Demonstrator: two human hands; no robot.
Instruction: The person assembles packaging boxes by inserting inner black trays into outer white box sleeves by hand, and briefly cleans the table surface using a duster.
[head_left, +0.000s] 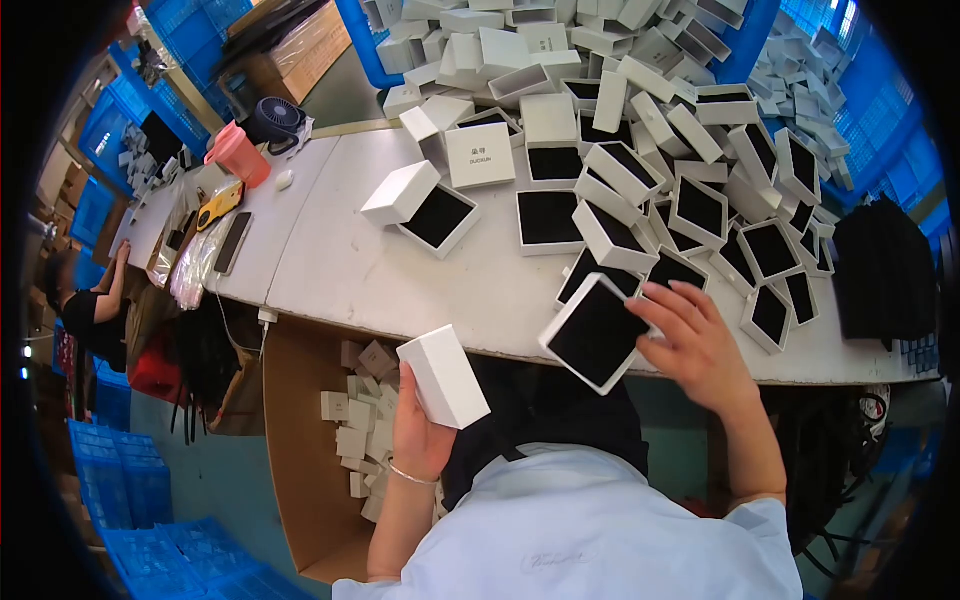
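Note:
My left hand (423, 432) is closed round a plain white box lid (445, 377), tilted above the table's front edge. With its fingers on the right rim, my right hand (690, 340) holds a white box base (596, 333) with a black insert facing up. The two pieces are apart. Behind them on the white table, an open box base (438, 218) has a lid (400, 191) leaning on it. A lid with printed letters (481, 156) lies beside these. Many open bases with black inserts (549, 217) are heaped at the right.
A large cardboard carton (290, 450) with small white boxes stands below the table at the left. A blue crate (362, 45) spills boxes at the back. A pink cup (238, 155), a fan (278, 120) and a phone (233, 243) sit at the left. Another person (95, 315) is at far left.

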